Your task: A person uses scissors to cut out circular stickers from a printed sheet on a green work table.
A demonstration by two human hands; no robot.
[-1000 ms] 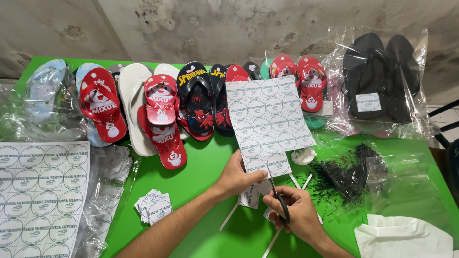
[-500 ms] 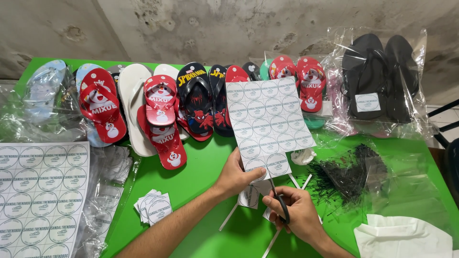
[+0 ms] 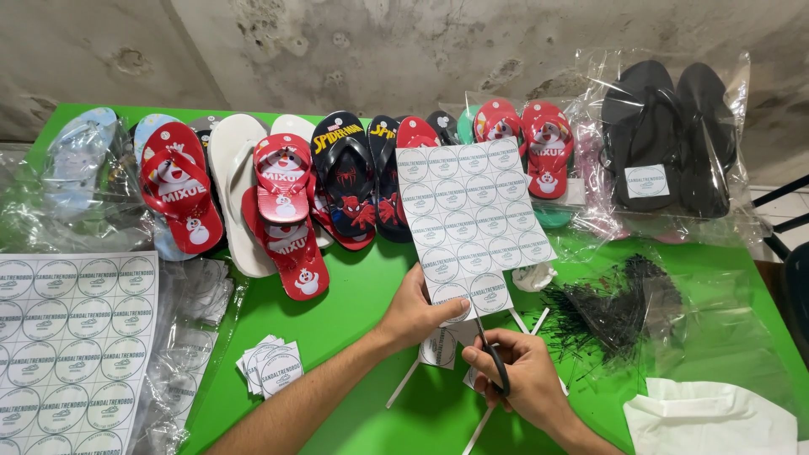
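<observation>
Cutting with small black-handled scissors [image 3: 491, 361], my right hand [image 3: 521, 383] has its fingers closed through the loops, blades pointing up into the lower edge of a sheet of round stickers [image 3: 470, 221]. My left hand [image 3: 417, 310] pinches that sheet at its bottom left corner, thumb on the front, holding it upright above the green table [image 3: 354, 312]. Beneath both hands lie narrow white paper strips [image 3: 404, 383] and a few cut square stickers. Left of my forearm sits a small stack of cut stickers [image 3: 274, 367]. At the near left edge lies a second, uncut sticker sheet [image 3: 72, 350], resting on crumpled clear plastic bags [image 3: 195, 337]. Near right: a folded white bag [image 3: 712, 417], and beyond it a heap of black plastic tag fasteners [image 3: 619, 307] under clear film. Farther back, a row of flip-flops runs along the table: red pairs with a snowman print [image 3: 282, 206], a white one [image 3: 236, 181], black ones with a superhero print [image 3: 350, 181], more red ones [image 3: 543, 143]. At the far right, black flip-flops in a clear bag [image 3: 666, 135] lean against the stained wall [image 3: 379, 50].
</observation>
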